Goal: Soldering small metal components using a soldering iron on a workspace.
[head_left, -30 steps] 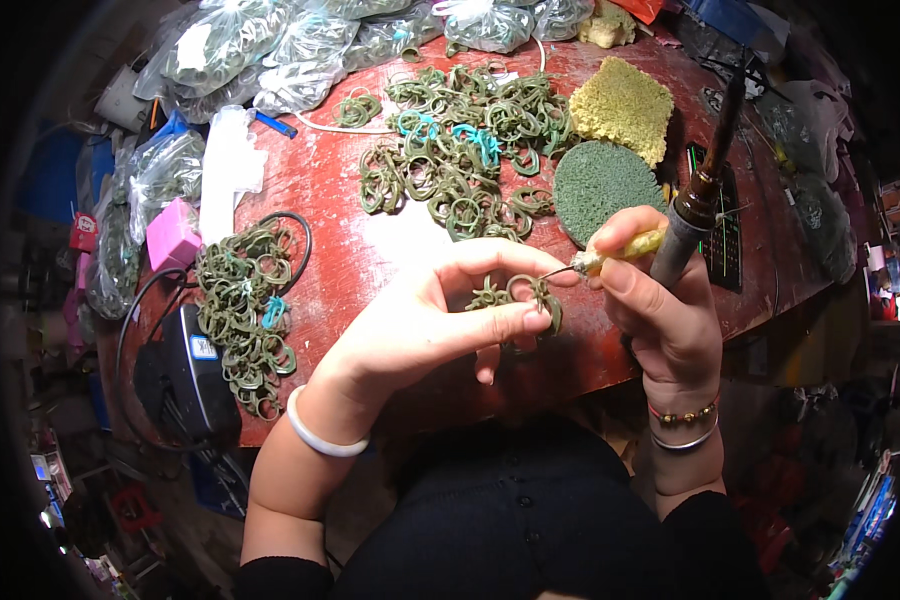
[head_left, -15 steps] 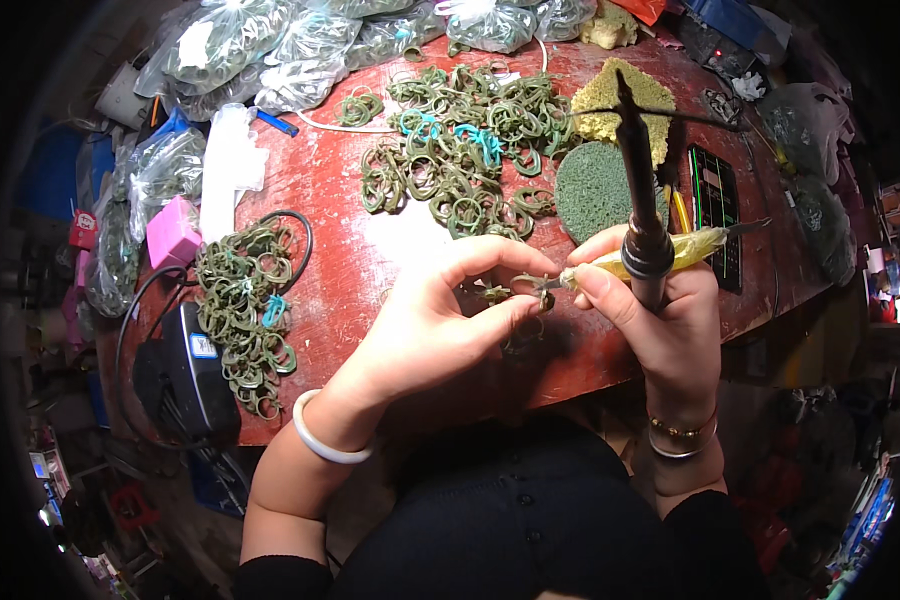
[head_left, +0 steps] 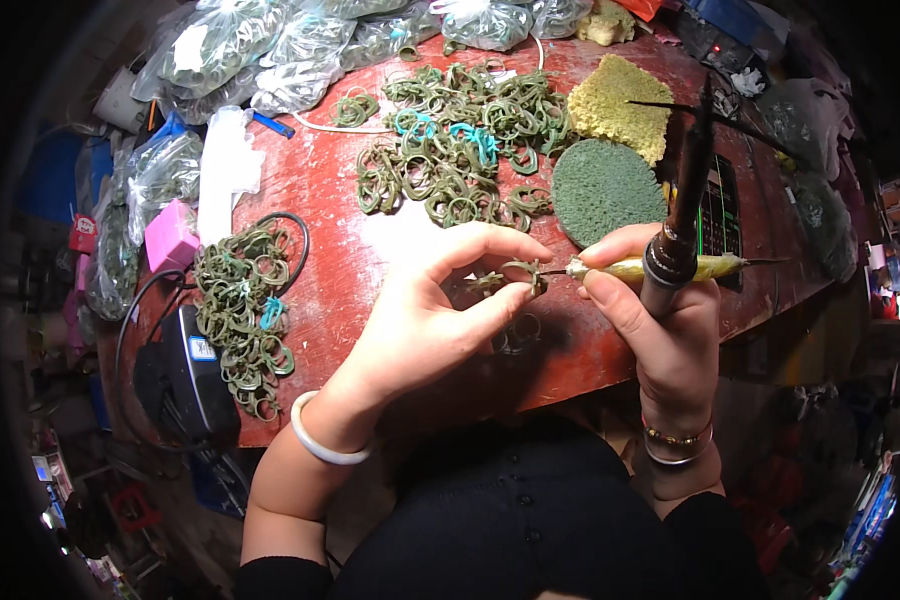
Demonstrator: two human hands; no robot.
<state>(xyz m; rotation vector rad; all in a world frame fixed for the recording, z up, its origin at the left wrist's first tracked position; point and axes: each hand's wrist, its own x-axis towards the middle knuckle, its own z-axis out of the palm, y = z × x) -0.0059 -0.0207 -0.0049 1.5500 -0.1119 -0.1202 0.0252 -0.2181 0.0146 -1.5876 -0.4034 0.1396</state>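
My left hand (head_left: 420,305) pinches a small dull-green ring (head_left: 526,272) between thumb and fingertips. My right hand (head_left: 670,335) grips a slim tool with a yellow wrapped handle (head_left: 718,266) and metal points at both ends. Its left point reaches the ring. In the same hand a soldering iron (head_left: 683,205) stands up between the fingers, its dark shaft pointing away from me, with a thin dark crosspiece near the tip. Behind my hands lies a large heap of similar green rings (head_left: 450,195), a few bright blue ones among them.
A smaller ring heap (head_left: 240,300) lies left, beside a black box (head_left: 185,370) with a cable. A green round sponge (head_left: 605,190), a yellow sponge (head_left: 625,105) and a dark calculator (head_left: 720,215) are right. Filled plastic bags (head_left: 225,50) line the red table's (head_left: 320,220) far edge.
The soldering iron's tip has swung to the right. In my right hand, the yellow-handled tool has turned to lie nearly level. My left hand stays about where it was, still pinching the ring.
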